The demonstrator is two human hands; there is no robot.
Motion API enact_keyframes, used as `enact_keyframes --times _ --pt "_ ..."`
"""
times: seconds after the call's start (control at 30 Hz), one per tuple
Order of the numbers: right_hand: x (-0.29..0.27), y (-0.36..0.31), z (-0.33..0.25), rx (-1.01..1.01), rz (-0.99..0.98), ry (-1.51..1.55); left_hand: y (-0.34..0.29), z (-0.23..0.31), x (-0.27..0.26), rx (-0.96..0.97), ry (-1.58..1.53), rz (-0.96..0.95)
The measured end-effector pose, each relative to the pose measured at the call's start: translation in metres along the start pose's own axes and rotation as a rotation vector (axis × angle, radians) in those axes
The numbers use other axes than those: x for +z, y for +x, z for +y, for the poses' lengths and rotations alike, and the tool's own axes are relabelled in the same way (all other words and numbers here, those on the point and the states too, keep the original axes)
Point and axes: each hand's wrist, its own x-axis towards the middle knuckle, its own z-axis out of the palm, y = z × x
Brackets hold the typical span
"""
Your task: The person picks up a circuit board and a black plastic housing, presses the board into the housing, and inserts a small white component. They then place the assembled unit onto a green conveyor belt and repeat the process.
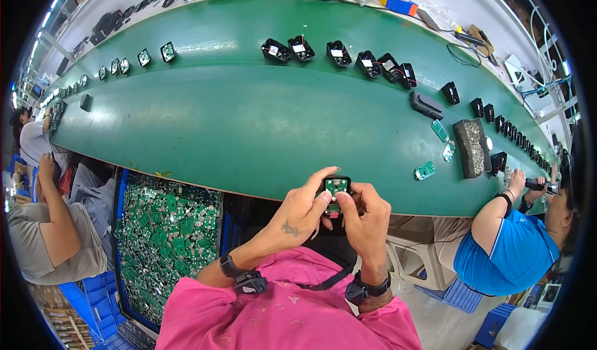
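Note:
Both my hands hold a small black plastic housing with a green circuit board in it, just off the near edge of the green bench. My left hand grips its left side, the thumb pressing on the board. From the right, my right hand wraps round it, with its thumb also on the board. A small pink-red part shows at the board's lower end. The underside of the housing and several fingertips are hidden. Loose green circuit boards lie on the bench to the right.
Black open housings with white labels and red wires line the far bench. A foam block of small metal parts and a black case sit right. Left stands a blue-edged bin of circuit boards. Co-workers sit on both sides.

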Motion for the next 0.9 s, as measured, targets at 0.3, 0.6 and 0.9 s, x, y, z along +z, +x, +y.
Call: enact_keyframes --times 0.3,0.6,0.9 --pt "0.013 0.005 0.004 -0.038 0.073 -0.070 0.010 -0.009 0.004 0.066 0.072 0.047" --pt "0.041 0.027 0.021 -0.135 0.119 0.100 0.026 -0.018 0.000 0.277 0.350 0.298" --pt "-0.023 0.064 0.035 -0.222 0.331 -0.455 0.162 0.005 -0.230 0.280 0.470 0.668"
